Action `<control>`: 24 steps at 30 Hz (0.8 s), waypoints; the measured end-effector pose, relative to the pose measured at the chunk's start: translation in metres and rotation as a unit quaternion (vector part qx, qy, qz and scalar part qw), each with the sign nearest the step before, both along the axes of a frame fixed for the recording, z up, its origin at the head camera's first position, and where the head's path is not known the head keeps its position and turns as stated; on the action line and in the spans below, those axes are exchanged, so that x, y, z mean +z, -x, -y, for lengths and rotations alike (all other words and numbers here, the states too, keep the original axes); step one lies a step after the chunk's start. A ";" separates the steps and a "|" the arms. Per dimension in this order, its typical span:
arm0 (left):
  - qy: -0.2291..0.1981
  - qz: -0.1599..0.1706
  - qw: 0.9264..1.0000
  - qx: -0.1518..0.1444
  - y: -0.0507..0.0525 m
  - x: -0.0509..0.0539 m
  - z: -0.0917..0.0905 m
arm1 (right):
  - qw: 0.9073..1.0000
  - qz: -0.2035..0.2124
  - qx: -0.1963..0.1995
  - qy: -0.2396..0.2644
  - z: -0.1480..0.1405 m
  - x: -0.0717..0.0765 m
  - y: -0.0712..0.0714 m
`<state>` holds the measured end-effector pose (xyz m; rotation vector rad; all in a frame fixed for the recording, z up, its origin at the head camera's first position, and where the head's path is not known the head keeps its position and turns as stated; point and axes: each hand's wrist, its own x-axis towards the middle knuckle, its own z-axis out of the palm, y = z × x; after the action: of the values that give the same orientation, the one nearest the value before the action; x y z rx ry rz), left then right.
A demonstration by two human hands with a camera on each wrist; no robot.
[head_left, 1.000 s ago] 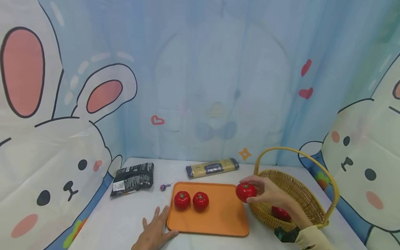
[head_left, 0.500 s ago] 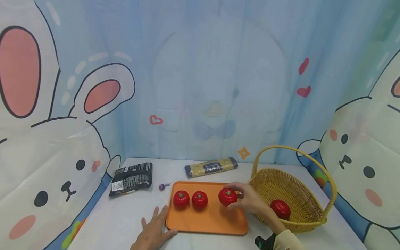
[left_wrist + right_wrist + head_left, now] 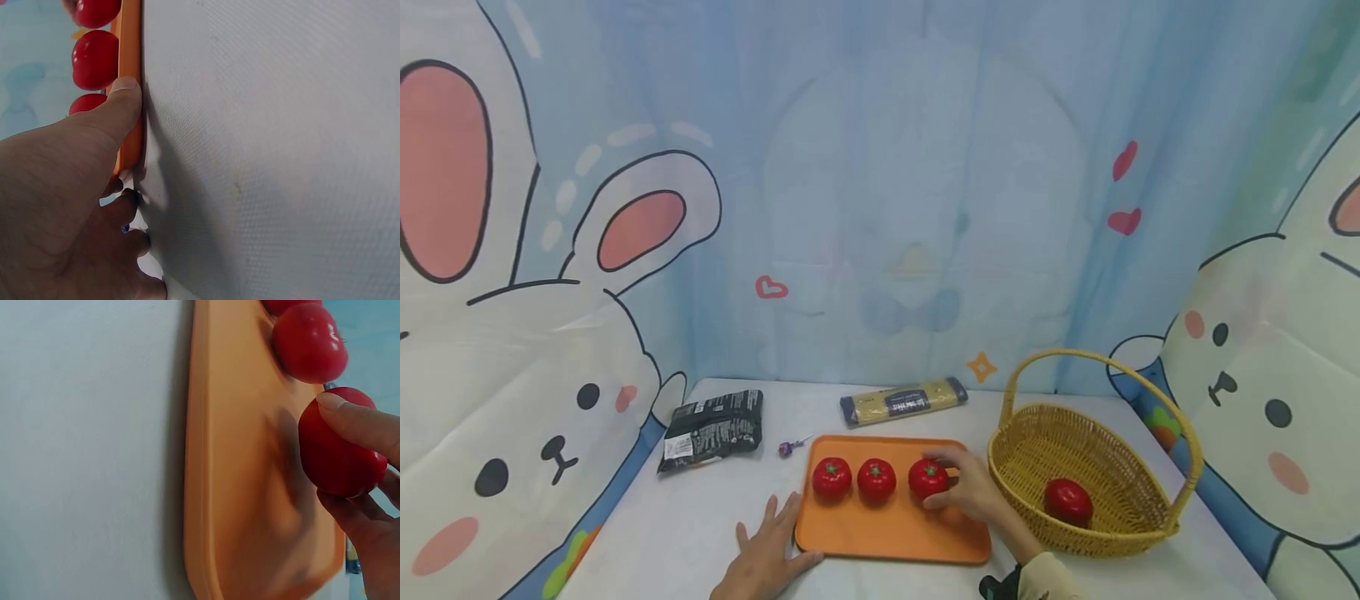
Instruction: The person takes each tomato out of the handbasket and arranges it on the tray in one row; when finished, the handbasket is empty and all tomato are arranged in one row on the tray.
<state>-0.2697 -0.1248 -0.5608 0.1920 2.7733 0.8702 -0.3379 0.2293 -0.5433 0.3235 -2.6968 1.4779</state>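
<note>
On the right part of the orange tray (image 3: 917, 537), my right hand (image 3: 966, 487) grips a red tomato (image 3: 927, 480) between thumb and fingers. The right wrist view shows that same tomato (image 3: 337, 447) over the tray's floor; whether it touches I cannot tell. Two more tomatoes, a left one (image 3: 832, 479) and a middle one (image 3: 876, 481), sit on the tray in a row with it. My left hand (image 3: 763, 554) lies with spread fingers at the tray's near left corner. In the left wrist view its thumb (image 3: 119, 103) rests against the tray's edge.
Right of the tray stands a yellow wicker basket (image 3: 1120, 546) with a tall handle and one red, round item (image 3: 1068, 502) inside. Behind lie a pasta packet (image 3: 904, 402), a lollipop (image 3: 786, 449) and a black bag (image 3: 715, 429). A printed curtain (image 3: 850, 167) closes off the back.
My right hand has carried the tomato from beside the basket leftward and down to the tray, near the middle tomato. The left hand has stayed in place.
</note>
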 end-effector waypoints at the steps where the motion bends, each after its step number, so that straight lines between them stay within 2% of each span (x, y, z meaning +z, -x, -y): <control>1: 0.001 0.004 1.000 0.003 0.000 0.000 0.000 | 1.000 -0.001 -0.009 -0.003 0.002 -0.001 0.001; 4: 0.006 0.007 1.000 0.004 0.001 -0.001 -0.001 | 1.000 -0.009 -0.018 -0.014 0.006 -0.003 0.002; 9: 0.001 0.003 1.000 0.004 0.000 0.001 0.000 | 1.000 -0.017 -0.012 -0.010 0.010 -0.002 0.002; 18: -0.001 -0.001 1.000 0.003 -0.001 0.002 -0.001 | 1.000 0.002 0.000 -0.006 0.014 -0.005 0.002; 24: 0.005 -0.005 1.000 0.001 -0.001 0.001 -0.002 | 1.000 -0.023 0.019 -0.002 0.015 -0.010 0.002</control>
<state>-0.2690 -0.1233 -0.5596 0.1922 2.7864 0.8568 -0.3401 0.2145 -0.5530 0.4045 -2.6730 1.4557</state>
